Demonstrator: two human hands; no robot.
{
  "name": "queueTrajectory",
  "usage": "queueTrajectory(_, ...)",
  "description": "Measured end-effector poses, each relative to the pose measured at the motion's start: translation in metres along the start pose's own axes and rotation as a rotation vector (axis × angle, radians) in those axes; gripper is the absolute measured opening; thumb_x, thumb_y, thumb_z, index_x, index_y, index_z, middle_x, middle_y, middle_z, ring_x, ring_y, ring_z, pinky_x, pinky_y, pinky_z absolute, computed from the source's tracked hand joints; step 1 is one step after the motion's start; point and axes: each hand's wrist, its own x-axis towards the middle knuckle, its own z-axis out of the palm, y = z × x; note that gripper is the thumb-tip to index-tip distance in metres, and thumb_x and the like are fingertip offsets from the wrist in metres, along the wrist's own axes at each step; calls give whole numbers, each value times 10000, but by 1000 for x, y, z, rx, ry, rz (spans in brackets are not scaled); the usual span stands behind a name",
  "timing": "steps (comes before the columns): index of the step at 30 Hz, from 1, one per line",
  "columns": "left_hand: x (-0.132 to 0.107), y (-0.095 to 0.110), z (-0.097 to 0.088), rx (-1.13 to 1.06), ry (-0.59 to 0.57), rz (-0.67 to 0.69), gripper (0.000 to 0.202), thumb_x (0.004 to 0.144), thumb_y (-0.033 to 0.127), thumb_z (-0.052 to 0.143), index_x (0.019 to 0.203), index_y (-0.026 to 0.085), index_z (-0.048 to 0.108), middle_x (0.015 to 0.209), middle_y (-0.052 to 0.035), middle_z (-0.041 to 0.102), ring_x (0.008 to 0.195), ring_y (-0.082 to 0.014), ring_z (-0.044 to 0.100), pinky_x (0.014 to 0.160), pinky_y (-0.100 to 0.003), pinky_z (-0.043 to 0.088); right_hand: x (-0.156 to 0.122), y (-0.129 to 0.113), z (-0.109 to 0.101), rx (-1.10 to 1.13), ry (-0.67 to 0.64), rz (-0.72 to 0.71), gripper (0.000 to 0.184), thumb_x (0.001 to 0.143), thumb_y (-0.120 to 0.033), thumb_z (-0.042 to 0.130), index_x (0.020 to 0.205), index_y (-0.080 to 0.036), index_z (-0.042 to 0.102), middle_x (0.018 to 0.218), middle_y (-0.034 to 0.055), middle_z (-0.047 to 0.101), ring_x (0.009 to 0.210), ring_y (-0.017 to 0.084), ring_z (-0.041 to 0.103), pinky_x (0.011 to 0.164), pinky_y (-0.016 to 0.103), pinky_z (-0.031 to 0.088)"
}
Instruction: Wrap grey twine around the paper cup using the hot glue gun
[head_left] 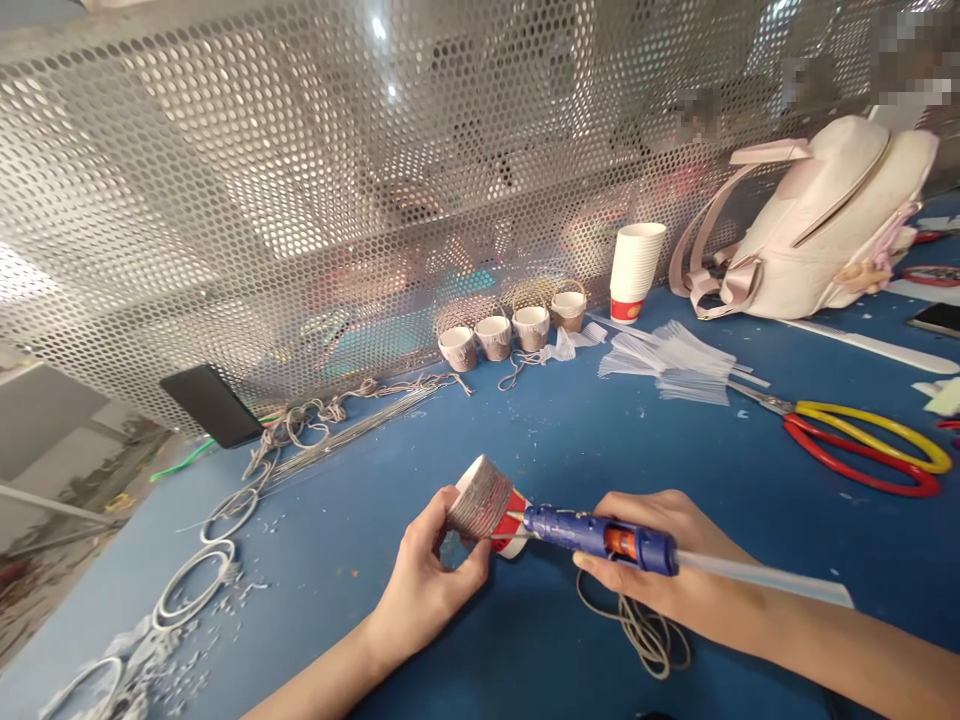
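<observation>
A paper cup [486, 500], partly wrapped in grey-brown cord, lies tilted in my left hand [433, 560], with fingers and thumb closed around it. Red paper shows on its unwrapped part near the base. My right hand [660, 545] grips a blue glue gun [574, 529], whose nozzle tip points at the cup's red part, right beside the cord's edge. A clear glue stick [765, 578] sticks out from the gun's back end. Below the right hand hangs or lies a loose bundle of cord [649, 640]; the frame does not show which.
Several small cord-wrapped cups [495, 340] stand by the perforated metal panel [337, 200]. Farther right are stacked paper cups [634, 275], white mesh pieces [667, 360], red-and-yellow scissors [862, 440] and a pale backpack [832, 230]. Leftward lie a phone [211, 405], cords and white rings [196, 580].
</observation>
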Motion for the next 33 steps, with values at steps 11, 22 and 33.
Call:
queueTrajectory(11,1,3,-1,-75,0,-80,161,763,256,624,897,170,599,797,-22,606,712,-151,575,691,-254,517,1,2,-4,17,-28,63,252,866,-392,559,691,-213,534,562,-34,556,468,102,471,433,219,370)
queueTrajectory(22,3,7,0,-149,15,-172,162,760,300,635,845,176,575,770,-5,598,693,-141,567,683,-246,508,30,38,-15,53,39,357,159,766,-341,650,724,-197,595,641,-6,656,548,148,609,509,241,487)
queueTrajectory(33,2,10,4,-26,21,-140,96,762,261,590,807,181,562,705,17,561,647,-133,535,628,-233,472,37,53,-7,-328,71,277,251,812,-384,623,971,-192,645,839,63,687,784,228,647,666,308,484)
